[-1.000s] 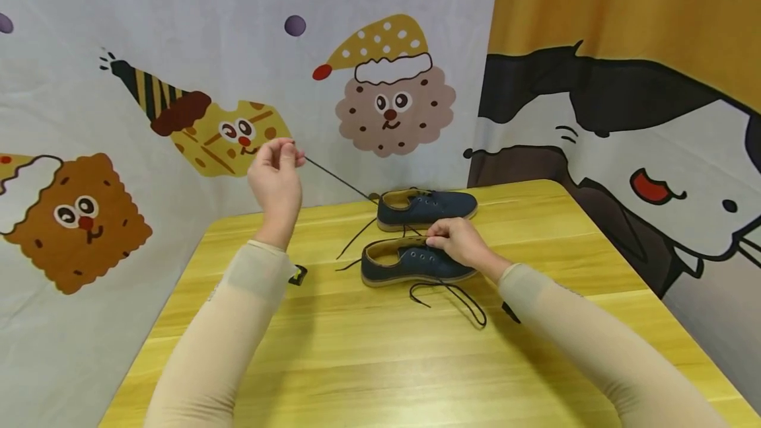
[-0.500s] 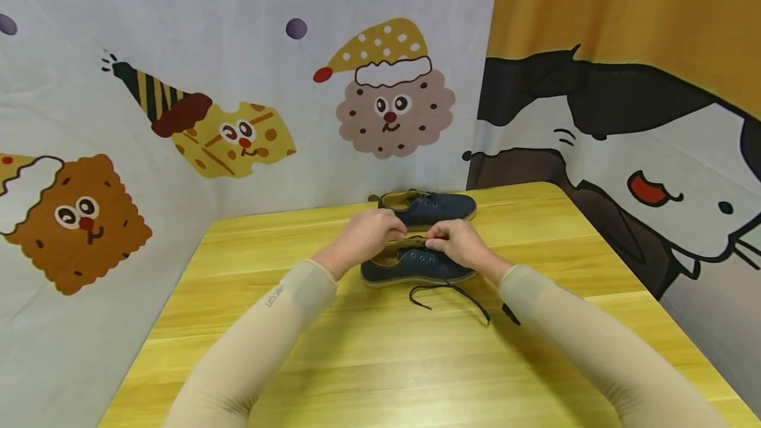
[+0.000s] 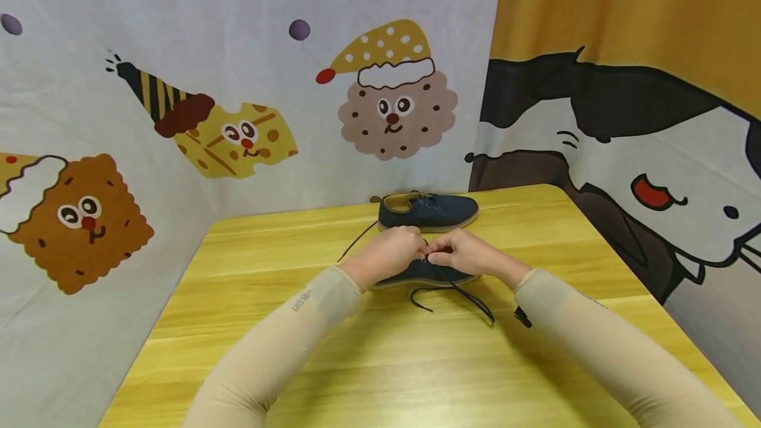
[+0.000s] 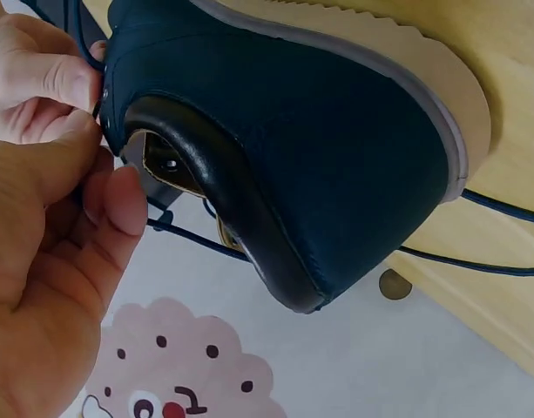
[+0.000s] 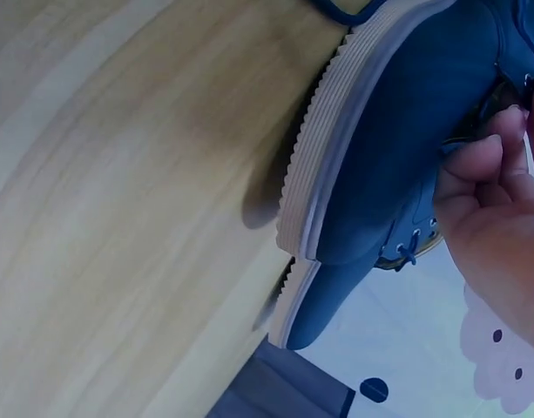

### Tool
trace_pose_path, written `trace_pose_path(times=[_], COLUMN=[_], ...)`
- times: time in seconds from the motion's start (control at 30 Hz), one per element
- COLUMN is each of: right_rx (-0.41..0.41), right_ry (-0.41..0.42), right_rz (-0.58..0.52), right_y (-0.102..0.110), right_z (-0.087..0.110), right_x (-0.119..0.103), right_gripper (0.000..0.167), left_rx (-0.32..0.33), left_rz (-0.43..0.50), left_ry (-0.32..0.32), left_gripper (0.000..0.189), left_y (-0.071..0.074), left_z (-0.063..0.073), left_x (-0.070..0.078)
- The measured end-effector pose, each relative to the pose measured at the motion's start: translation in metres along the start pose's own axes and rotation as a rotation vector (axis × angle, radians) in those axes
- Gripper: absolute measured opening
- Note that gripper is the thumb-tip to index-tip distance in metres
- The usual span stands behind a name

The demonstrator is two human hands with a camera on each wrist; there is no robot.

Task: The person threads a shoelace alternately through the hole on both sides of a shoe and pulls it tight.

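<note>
Two navy lace-up shoes stand side by side, toes to the right. Over the opening of the near shoe (image 3: 429, 275), my hands meet fingertip to fingertip at the eyelets. My left hand (image 3: 394, 253) pinches a dark shoelace (image 4: 201, 240), which runs out beside its fingertips in the left wrist view. My right hand (image 3: 470, 255) holds thumb and fingers together at the eyelet edge, where a bit of lace shows by its thumb tip in the left wrist view. The pinched spot is partly hidden by the fingers. Behind stands the far shoe (image 3: 444, 211), laced across its front.
Loose lace (image 3: 478, 302) trails onto the wooden table (image 3: 380, 362) in front of the near shoe. Another lace end (image 3: 358, 242) lies to the left of the shoes. A printed cloth (image 3: 250, 32) hangs close behind the table's far edge.
My left hand has come down from high on the left, where it drew a lace taut, to the near shoe's eyelets beside my right hand. The right hand stays near the same spot.
</note>
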State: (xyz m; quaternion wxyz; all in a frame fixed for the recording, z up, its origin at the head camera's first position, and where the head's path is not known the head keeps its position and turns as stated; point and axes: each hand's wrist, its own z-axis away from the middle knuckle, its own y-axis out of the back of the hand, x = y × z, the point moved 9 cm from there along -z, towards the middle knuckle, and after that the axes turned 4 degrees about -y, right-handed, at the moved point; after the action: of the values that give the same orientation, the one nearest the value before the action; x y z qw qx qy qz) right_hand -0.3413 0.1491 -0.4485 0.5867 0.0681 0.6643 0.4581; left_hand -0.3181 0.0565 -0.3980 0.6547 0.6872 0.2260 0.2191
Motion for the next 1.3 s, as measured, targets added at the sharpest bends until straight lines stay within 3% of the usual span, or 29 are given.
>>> trace_pose_path(times=[0.1,0.3,0.43,0.57,0.7,0.8,0.97,1.07,1.17,1.23,1.3], right_rx=[-0.019,-0.045,-0.065,-0.074,-0.025,0.023,0.054,0.062,0.055,0.051,0.050], right_ry=[-0.008,-0.060,-0.068,-0.040,0.022,0.065,0.069,0.058,0.052,0.043,0.025], right_rz=[-0.039,-0.090,-0.080,-0.086,-0.022,0.035,0.035,0.013,-0.029,-0.043,-0.051], right_y=[-0.003,-0.005,-0.006,-0.006,-0.004,-0.002,-0.006,-0.008,-0.011,-0.012,-0.012], right_z=[0.000,0.000,0.002,0.003,0.004,0.004,0.004,0.003,0.003,0.002,0.002], right_x=[0.002,0.009,0.010,0.009,0.005,0.000,0.004,0.007,0.008,0.007,0.007], right_gripper=[0.021,0.018,0.018,0.011,0.021,0.023,0.021,0.019,0.009,0.016,0.024], left_rx=[0.002,0.016,-0.010,-0.004,0.032,0.056,0.095,0.169,0.283,0.320,0.296], left_rz=[-0.062,-0.346,-0.435,-0.449,-0.399,-0.379,-0.402,-0.406,-0.374,-0.278,-0.149], left_ry=[-0.019,-0.150,-0.175,-0.165,-0.138,-0.115,-0.115,-0.119,-0.049,0.072,0.211], left_gripper=[0.017,0.020,0.021,0.019,0.015,0.014,0.011,0.009,0.016,0.025,0.034], left_y=[-0.001,-0.001,-0.004,-0.005,-0.004,-0.004,-0.005,0.001,0.012,0.018,0.019], left_z=[0.001,0.005,0.006,0.003,-0.001,-0.001,0.001,0.008,0.021,0.031,0.039], left_x=[0.004,0.029,0.042,0.052,0.057,0.057,0.054,0.050,0.033,0.011,-0.016])
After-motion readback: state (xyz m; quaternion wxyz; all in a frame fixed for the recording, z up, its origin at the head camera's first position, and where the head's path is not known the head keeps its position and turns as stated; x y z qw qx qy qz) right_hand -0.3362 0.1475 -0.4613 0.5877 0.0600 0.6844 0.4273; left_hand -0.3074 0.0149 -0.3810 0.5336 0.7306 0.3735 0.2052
